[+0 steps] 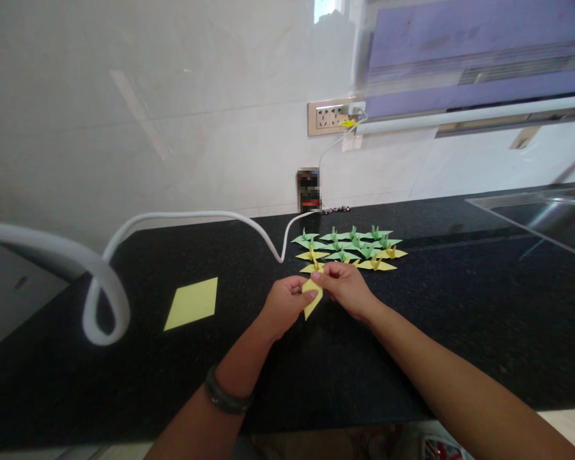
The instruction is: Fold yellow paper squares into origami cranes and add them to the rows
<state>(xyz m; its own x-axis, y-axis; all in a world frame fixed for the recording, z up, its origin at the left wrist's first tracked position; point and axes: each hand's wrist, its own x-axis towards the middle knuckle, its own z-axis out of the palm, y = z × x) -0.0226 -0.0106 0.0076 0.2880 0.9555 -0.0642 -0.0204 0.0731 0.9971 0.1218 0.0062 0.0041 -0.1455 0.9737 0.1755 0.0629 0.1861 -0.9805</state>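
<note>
A small piece of folded yellow paper (312, 305) is held between my two hands above the dark counter. My left hand (286, 304) pinches its left side, with the thumb lying across the paper. At its upper right, my right hand (345, 287) grips it between thumb and fingers. Just beyond my hands, green paper cranes (357, 243) and yellow paper cranes (377, 263) stand in rows; my fingers partly cover the nearest ones. To the left lies a flat sheet of yellow paper (194, 303).
A thick white cable (196, 214) loops over the counter's left side. A blurred-out phone-like object (308, 190) leans on the wall beneath a socket panel (326, 117) with a charger plugged in. The black counter (354, 377) runs toward a sink (546, 214) at the right.
</note>
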